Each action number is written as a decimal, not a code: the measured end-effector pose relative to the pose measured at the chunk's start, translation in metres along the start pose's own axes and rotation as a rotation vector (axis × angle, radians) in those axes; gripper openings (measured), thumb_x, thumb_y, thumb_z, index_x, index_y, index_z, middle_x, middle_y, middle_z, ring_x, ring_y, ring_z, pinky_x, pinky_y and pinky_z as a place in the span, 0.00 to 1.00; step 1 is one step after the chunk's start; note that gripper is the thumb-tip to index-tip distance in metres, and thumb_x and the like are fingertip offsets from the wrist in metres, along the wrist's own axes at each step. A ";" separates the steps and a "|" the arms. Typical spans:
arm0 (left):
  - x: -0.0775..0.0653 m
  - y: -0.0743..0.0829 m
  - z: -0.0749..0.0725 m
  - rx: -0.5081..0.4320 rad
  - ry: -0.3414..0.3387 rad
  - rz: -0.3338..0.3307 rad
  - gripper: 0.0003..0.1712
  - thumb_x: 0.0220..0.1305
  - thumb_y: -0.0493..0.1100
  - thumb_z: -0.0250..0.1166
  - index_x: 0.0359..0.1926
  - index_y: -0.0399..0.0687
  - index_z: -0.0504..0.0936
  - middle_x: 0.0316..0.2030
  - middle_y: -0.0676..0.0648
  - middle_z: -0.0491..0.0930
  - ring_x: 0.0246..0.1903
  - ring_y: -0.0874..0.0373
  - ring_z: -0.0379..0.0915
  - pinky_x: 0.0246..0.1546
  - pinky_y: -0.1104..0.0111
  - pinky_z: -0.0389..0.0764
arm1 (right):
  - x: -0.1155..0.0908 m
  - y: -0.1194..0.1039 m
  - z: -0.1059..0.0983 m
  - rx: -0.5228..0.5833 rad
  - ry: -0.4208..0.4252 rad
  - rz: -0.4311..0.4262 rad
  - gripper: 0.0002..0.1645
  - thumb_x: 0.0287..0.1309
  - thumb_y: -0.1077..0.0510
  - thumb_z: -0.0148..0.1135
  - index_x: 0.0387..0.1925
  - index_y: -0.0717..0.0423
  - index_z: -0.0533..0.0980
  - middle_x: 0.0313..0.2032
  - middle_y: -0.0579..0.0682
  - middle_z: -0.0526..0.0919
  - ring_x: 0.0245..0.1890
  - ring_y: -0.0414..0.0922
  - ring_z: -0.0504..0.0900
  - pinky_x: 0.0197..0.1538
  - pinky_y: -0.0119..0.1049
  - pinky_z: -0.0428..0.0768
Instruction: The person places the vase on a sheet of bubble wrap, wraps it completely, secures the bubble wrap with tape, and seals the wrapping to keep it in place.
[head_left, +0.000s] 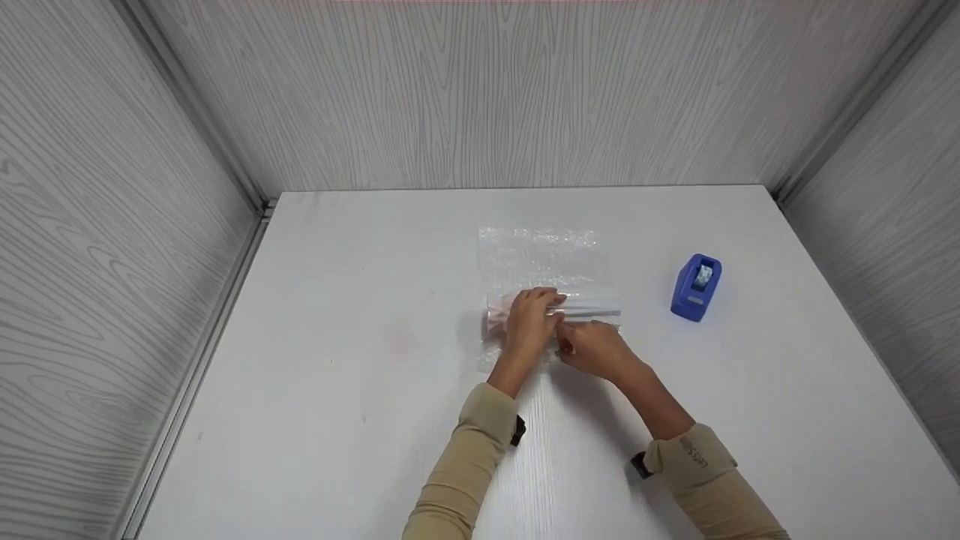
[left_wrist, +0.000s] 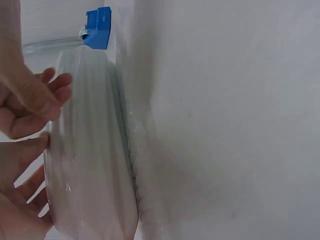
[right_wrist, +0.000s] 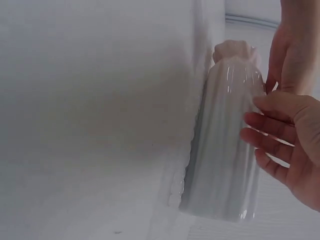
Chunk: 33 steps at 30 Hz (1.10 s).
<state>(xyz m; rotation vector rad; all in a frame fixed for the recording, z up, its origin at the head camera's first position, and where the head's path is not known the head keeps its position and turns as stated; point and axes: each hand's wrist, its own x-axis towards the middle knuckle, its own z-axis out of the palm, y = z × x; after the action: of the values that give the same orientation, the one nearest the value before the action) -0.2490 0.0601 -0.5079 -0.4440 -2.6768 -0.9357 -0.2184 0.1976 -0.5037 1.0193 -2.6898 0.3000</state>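
A glossy ribbed vase [head_left: 499, 315], pinkish at its neck end and pale toward the other, lies on its side on a sheet of clear bubble wrap [head_left: 540, 255]. My left hand [head_left: 531, 319] lies across the vase from above near its pink end, holding it with bent fingers and thumb. Beside it on the near side, my right hand [head_left: 596, 349] has its fingertips at the vase. The right wrist view shows that hand's fingers [right_wrist: 270, 145] apart and slightly bent along the ribs. In the left wrist view, the vase [left_wrist: 92, 145] stretches past both hands.
A blue tape dispenser [head_left: 696, 289] with a roll in it stands to the right of the bubble wrap. The white table [head_left: 337, 315] is bounded by grey wood-grain panels [head_left: 480, 97] at the back and both sides.
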 end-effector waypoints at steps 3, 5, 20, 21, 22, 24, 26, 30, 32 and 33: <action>0.003 0.001 -0.002 -0.013 -0.032 -0.022 0.15 0.52 0.41 0.69 0.44 0.52 0.84 0.48 0.54 0.77 0.51 0.57 0.68 0.54 0.72 0.64 | -0.002 0.000 0.005 -0.083 -0.121 -0.037 0.17 0.37 0.55 0.73 0.27 0.57 0.74 0.23 0.47 0.77 0.22 0.44 0.74 0.27 0.39 0.74; 0.004 0.001 -0.003 -0.014 -0.036 -0.026 0.15 0.52 0.41 0.69 0.44 0.52 0.84 0.49 0.54 0.77 0.51 0.57 0.68 0.54 0.71 0.65 | -0.003 0.000 0.009 -0.128 -0.163 -0.051 0.21 0.35 0.53 0.74 0.31 0.58 0.75 0.27 0.49 0.78 0.26 0.45 0.75 0.31 0.41 0.75; 0.004 -0.005 -0.013 0.018 -0.142 0.049 0.18 0.56 0.41 0.65 0.50 0.50 0.80 0.53 0.52 0.74 0.55 0.55 0.65 0.58 0.70 0.61 | -0.001 0.009 0.009 -0.153 0.044 -0.047 0.04 0.40 0.66 0.66 0.21 0.60 0.77 0.23 0.51 0.78 0.22 0.47 0.76 0.24 0.40 0.75; 0.004 -0.005 -0.015 0.039 -0.181 0.065 0.21 0.56 0.42 0.64 0.52 0.50 0.79 0.55 0.51 0.72 0.56 0.54 0.64 0.59 0.69 0.59 | 0.000 0.010 0.007 -0.146 0.065 -0.042 0.04 0.40 0.67 0.66 0.22 0.60 0.77 0.23 0.51 0.78 0.22 0.48 0.76 0.24 0.40 0.75; 0.005 -0.006 -0.018 0.059 -0.223 0.079 0.23 0.55 0.44 0.64 0.55 0.50 0.77 0.56 0.51 0.71 0.58 0.54 0.62 0.61 0.67 0.56 | 0.001 0.011 0.004 -0.141 0.086 -0.038 0.04 0.40 0.67 0.66 0.22 0.60 0.77 0.22 0.51 0.78 0.22 0.48 0.75 0.24 0.41 0.75; 0.006 -0.007 -0.022 0.117 -0.294 0.121 0.29 0.54 0.48 0.65 0.59 0.50 0.73 0.60 0.50 0.67 0.61 0.53 0.58 0.63 0.64 0.52 | 0.004 0.013 0.000 -0.136 0.118 -0.033 0.04 0.41 0.67 0.66 0.22 0.60 0.77 0.22 0.51 0.77 0.22 0.48 0.75 0.25 0.42 0.75; 0.006 -0.008 -0.025 0.171 -0.344 0.161 0.34 0.53 0.49 0.66 0.62 0.51 0.69 0.62 0.50 0.64 0.63 0.53 0.54 0.64 0.62 0.48 | 0.007 0.014 -0.003 -0.139 0.136 -0.029 0.04 0.41 0.66 0.67 0.22 0.60 0.77 0.22 0.51 0.77 0.23 0.49 0.75 0.26 0.43 0.76; 0.006 -0.013 -0.023 0.215 -0.359 0.205 0.38 0.52 0.47 0.70 0.64 0.51 0.67 0.64 0.51 0.62 0.64 0.53 0.52 0.64 0.61 0.49 | 0.011 0.015 -0.006 -0.177 0.136 -0.011 0.05 0.43 0.66 0.68 0.23 0.60 0.77 0.24 0.51 0.78 0.26 0.49 0.76 0.29 0.43 0.76; 0.007 -0.016 -0.021 0.192 -0.347 0.212 0.36 0.53 0.45 0.69 0.63 0.51 0.68 0.63 0.51 0.63 0.64 0.54 0.53 0.64 0.62 0.50 | 0.012 0.017 -0.006 -0.184 0.137 -0.003 0.06 0.43 0.65 0.69 0.23 0.60 0.77 0.25 0.51 0.77 0.27 0.48 0.75 0.29 0.43 0.76; 0.008 -0.018 -0.020 0.175 -0.345 0.215 0.35 0.54 0.44 0.69 0.63 0.51 0.68 0.63 0.51 0.64 0.64 0.55 0.53 0.64 0.62 0.50 | 0.013 0.018 -0.005 -0.183 0.141 -0.003 0.07 0.44 0.65 0.69 0.23 0.59 0.76 0.25 0.51 0.77 0.28 0.48 0.75 0.30 0.43 0.76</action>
<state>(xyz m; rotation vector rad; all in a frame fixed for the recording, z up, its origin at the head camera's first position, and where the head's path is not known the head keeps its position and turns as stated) -0.2604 0.0358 -0.5002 -0.9033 -2.9016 -0.6024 -0.2388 0.2038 -0.4969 0.9120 -2.5347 0.1168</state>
